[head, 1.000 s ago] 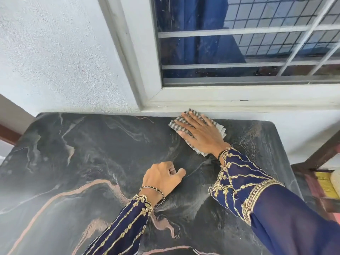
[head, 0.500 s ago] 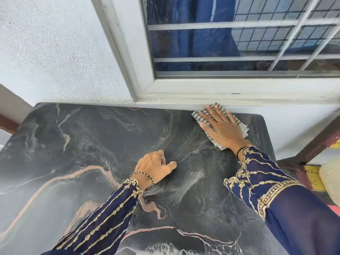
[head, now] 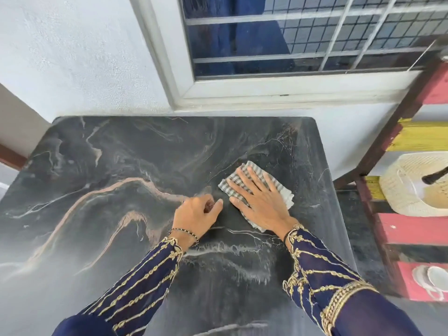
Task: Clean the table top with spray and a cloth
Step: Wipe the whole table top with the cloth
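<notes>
The checked cloth [head: 257,194] is pressed flat on the table top [head: 121,166] under the spread right hand [head: 260,202], drawn back from the far edge. Just beside it, the left hand [head: 196,215] is loosely curled, empty.

A barred window [head: 303,37] above; a woven hat [head: 412,183] on red shelves [head: 412,229] beside.

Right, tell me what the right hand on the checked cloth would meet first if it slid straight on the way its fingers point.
The right hand points up-left across the black marble table top; its path looks free until the white wall under the window frame.
</notes>
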Demonstrator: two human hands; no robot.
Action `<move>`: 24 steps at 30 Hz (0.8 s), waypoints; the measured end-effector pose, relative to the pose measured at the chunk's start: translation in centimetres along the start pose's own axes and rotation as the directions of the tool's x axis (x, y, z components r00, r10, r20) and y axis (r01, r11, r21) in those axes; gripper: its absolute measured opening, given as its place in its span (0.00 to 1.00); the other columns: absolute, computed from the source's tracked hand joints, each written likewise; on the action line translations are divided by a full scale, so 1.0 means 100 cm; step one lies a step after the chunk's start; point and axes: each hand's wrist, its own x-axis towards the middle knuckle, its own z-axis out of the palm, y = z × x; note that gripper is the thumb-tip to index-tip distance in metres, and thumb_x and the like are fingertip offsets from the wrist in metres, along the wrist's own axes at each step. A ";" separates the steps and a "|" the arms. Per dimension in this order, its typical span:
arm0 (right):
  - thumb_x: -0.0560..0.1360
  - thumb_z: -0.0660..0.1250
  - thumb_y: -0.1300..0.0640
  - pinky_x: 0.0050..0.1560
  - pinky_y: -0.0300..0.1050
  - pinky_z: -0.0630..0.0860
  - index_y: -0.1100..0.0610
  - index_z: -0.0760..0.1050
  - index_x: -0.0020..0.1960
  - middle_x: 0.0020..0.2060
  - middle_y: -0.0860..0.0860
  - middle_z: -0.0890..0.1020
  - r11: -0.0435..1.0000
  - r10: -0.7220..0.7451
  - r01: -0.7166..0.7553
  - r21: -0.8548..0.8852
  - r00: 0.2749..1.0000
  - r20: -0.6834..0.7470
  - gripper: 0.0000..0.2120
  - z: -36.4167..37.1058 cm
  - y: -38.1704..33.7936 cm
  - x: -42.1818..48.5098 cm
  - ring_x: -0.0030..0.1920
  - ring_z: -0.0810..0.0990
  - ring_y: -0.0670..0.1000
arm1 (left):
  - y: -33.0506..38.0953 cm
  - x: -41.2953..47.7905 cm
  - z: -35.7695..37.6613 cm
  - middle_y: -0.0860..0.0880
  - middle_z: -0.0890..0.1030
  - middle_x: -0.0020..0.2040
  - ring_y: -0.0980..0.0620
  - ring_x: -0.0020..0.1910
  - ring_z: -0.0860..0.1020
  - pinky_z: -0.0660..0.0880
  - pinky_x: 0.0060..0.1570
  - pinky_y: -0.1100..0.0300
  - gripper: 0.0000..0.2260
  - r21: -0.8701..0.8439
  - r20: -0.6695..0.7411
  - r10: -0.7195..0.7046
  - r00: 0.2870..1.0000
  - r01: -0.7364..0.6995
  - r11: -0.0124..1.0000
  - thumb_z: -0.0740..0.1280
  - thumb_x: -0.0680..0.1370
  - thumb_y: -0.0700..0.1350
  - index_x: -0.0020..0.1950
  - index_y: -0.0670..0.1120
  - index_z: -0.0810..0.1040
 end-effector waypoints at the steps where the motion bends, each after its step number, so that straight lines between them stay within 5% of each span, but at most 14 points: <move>1: 0.82 0.40 0.34 0.81 0.59 0.45 0.36 0.45 0.81 0.82 0.44 0.44 1.000 -0.007 0.007 0.007 1.000 0.001 0.28 0.002 -0.011 -0.016 0.82 0.41 0.50 | -0.003 -0.020 0.000 0.54 0.69 0.25 0.46 0.31 0.74 0.66 0.32 0.59 0.21 0.001 0.012 0.004 1.000 -0.004 1.000 0.61 0.76 0.61 0.29 0.50 0.63; 10: 0.84 0.49 0.38 0.80 0.62 0.53 0.40 0.61 0.79 0.82 0.46 0.54 0.989 -0.145 0.145 0.030 0.989 0.005 0.25 0.026 -0.112 -0.151 0.83 0.48 0.52 | -0.032 -0.143 -0.006 0.49 0.83 0.37 0.44 0.42 0.81 0.73 0.38 0.56 0.15 -0.061 0.008 0.033 0.999 -0.032 0.998 0.60 0.77 0.59 0.38 0.50 0.75; 18: 0.85 0.46 0.38 0.79 0.59 0.47 0.38 0.53 0.81 0.82 0.44 0.52 0.978 -0.210 0.211 -0.006 0.976 0.065 0.25 0.032 -0.110 -0.243 0.83 0.45 0.49 | -0.018 -0.167 0.013 0.52 0.79 0.37 0.48 0.42 0.78 0.70 0.38 0.58 0.17 -0.103 -0.101 -0.053 0.993 0.042 0.994 0.57 0.79 0.59 0.38 0.50 0.74; 24: 0.85 0.46 0.38 0.79 0.60 0.52 0.40 0.50 0.82 0.83 0.44 0.50 0.991 -0.115 0.121 -0.049 0.987 0.108 0.26 0.016 -0.048 -0.264 0.83 0.46 0.49 | 0.000 -0.152 0.031 0.50 0.79 0.43 0.47 0.47 0.76 0.73 0.49 0.53 0.11 -0.033 -0.154 0.169 0.974 -0.176 0.984 0.61 0.80 0.51 0.43 0.47 0.77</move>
